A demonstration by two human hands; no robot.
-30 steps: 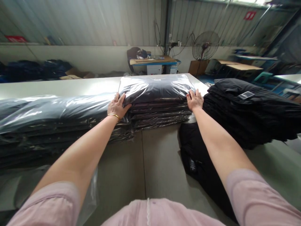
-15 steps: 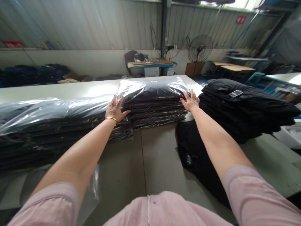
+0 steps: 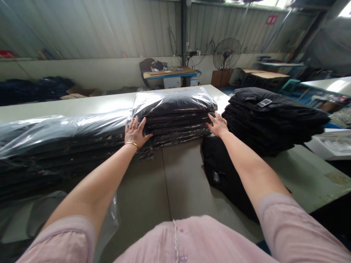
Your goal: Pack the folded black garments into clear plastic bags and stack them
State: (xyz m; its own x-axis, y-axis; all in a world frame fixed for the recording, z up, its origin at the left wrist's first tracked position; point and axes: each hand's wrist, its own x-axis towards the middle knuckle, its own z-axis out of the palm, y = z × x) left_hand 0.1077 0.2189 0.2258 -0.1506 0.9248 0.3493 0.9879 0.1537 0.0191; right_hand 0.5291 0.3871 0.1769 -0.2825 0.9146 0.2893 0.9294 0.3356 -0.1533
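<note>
A stack of dark garments in clear plastic bags (image 3: pixel 175 115) lies on the pale table (image 3: pixel 181 182). With fingers spread, my left hand (image 3: pixel 135 134) rests at the stack's left end, where it meets a longer bagged pile (image 3: pixel 68 135). At the right end of the stack, my right hand (image 3: pixel 218 125) is open, its fingertips against or very near the bag edges. Neither hand grasps anything. Under my right forearm lies a loose black garment (image 3: pixel 219 171) with a small label.
An unbagged black garment pile (image 3: pixel 271 117) stands right of my right hand. A white bin (image 3: pixel 334 144) sits at the far right. Clear plastic (image 3: pixel 111 223) lies at lower left. Behind are a fan (image 3: pixel 227 54) and a small worktable (image 3: pixel 171 73).
Both hands have moved a little down the sides of the stack, still spread. The view has shifted, so the black pile and background appear further left.
</note>
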